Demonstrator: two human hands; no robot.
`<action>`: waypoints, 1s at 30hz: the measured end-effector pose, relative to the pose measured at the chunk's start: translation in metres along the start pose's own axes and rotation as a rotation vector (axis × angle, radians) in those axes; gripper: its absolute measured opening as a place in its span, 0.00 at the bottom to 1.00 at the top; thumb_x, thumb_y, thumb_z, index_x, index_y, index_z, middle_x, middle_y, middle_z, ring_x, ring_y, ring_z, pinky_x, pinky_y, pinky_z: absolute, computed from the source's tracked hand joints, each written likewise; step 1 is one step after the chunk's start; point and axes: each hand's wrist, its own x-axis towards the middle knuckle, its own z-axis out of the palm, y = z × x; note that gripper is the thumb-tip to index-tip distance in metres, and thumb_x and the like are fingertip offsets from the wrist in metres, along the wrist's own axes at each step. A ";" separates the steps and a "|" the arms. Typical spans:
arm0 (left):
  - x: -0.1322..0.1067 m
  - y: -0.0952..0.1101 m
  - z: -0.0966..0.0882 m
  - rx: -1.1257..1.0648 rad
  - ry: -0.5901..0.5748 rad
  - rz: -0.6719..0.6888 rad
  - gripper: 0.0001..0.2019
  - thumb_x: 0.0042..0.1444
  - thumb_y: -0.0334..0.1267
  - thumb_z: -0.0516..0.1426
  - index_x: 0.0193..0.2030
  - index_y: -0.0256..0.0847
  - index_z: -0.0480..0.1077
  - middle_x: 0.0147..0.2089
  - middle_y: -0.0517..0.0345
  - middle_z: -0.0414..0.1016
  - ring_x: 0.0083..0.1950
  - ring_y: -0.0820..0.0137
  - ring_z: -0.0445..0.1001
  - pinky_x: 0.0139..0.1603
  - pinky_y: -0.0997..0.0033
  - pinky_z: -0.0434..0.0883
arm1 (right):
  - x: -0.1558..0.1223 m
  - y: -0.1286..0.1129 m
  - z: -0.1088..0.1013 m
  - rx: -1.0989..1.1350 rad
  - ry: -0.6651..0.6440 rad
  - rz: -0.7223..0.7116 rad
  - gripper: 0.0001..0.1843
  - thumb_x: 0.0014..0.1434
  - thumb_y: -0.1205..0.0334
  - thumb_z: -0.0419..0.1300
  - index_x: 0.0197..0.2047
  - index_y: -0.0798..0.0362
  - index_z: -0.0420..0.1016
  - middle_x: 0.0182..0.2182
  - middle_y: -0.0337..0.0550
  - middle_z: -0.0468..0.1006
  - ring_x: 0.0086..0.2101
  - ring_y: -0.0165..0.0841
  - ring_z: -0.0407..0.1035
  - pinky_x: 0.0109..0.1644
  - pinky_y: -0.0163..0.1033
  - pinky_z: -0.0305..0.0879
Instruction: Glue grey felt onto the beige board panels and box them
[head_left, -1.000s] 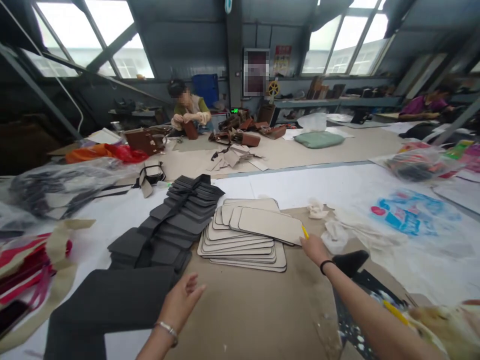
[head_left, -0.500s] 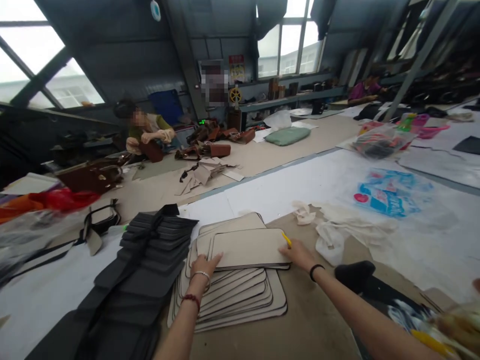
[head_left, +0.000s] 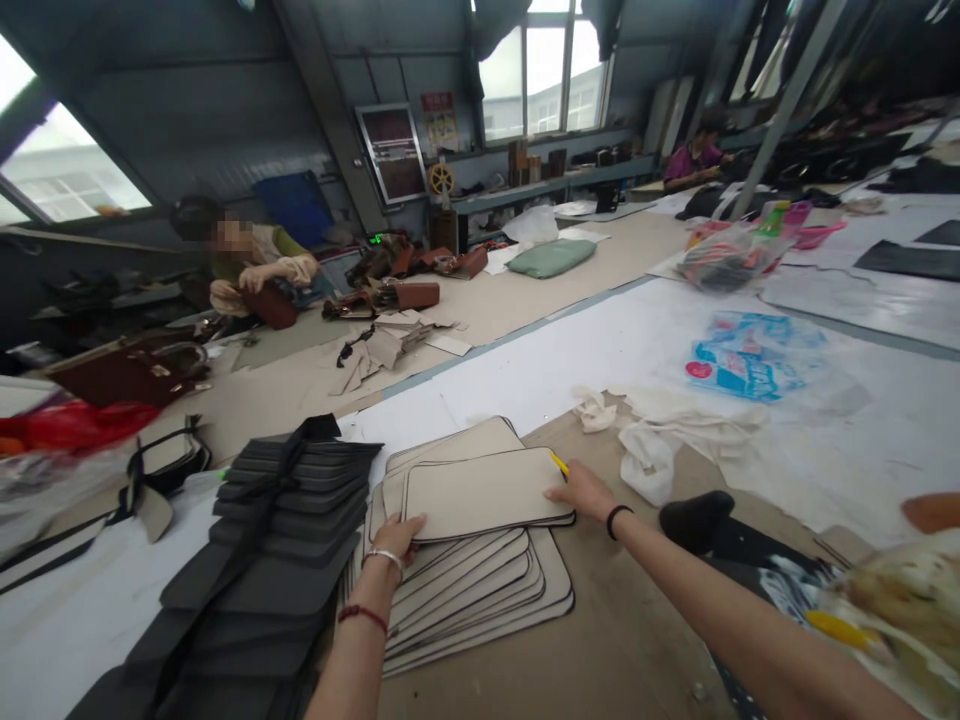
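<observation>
A pile of beige rounded-corner panels (head_left: pixel 465 590) with dark edges lies fanned out in front of me, and a few similar panels rest on top. My left hand (head_left: pixel 397 538) grips the near left corner of the uppermost beige panel (head_left: pixel 480 490), thumb on its face and fingers under its edge. At the panel's right end, my right hand (head_left: pixel 586 490) pinches the edge. A slim yellow tool (head_left: pixel 559 464) pokes out from the right hand's fingers; its kind is hidden. Left of the pile lies an overlapping stack of dark grey panels (head_left: pixel 277 540) with a black strap (head_left: pixel 247 540) across it.
White crumpled cloth (head_left: pixel 649 460) and a printed plastic bag (head_left: pixel 750 360) lie to the right. Beyond are beige scraps (head_left: pixel 386 348), brown leather bags (head_left: pixel 412 296) and a green bundle (head_left: pixel 551 258). One co-worker (head_left: pixel 255 265) handles a brown piece at far left; another (head_left: pixel 690 160) sits far right.
The view has shifted slightly right, so the surroundings sit further left. Both hands keep hold of the top panel; the left thumb lies closer along its edge.
</observation>
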 end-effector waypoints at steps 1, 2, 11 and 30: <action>-0.004 0.003 0.001 -0.028 -0.020 -0.015 0.19 0.42 0.39 0.58 0.42 0.36 0.64 0.25 0.55 0.70 0.23 0.69 0.70 0.20 0.70 0.67 | 0.001 0.001 0.000 0.034 -0.005 0.005 0.27 0.41 0.54 0.64 0.41 0.61 0.65 0.39 0.55 0.73 0.39 0.41 0.68 0.34 0.36 0.59; -0.010 0.005 0.001 -0.087 -0.045 -0.033 0.17 0.42 0.38 0.59 0.41 0.38 0.64 0.27 0.53 0.72 0.25 0.68 0.71 0.22 0.69 0.69 | 0.003 0.003 0.000 0.067 -0.007 0.006 0.27 0.40 0.54 0.65 0.40 0.61 0.65 0.38 0.54 0.74 0.38 0.40 0.68 0.33 0.36 0.59; -0.111 0.011 -0.005 -0.470 -0.220 0.031 0.27 0.37 0.43 0.63 0.47 0.40 0.63 0.46 0.50 0.72 0.43 0.62 0.73 0.34 0.69 0.73 | -0.016 0.009 -0.007 0.218 -0.048 -0.072 0.17 0.46 0.50 0.60 0.23 0.56 0.66 0.17 0.34 0.65 0.20 0.26 0.59 0.23 0.31 0.51; -0.291 0.054 -0.015 -0.545 -0.212 -0.054 0.20 0.37 0.36 0.63 0.41 0.44 0.69 0.39 0.59 0.75 0.42 0.65 0.72 0.39 0.64 0.74 | -0.227 0.066 -0.117 0.532 0.206 -0.209 0.29 0.57 0.39 0.41 0.32 0.57 0.67 0.27 0.44 0.72 0.26 0.28 0.66 0.31 0.31 0.62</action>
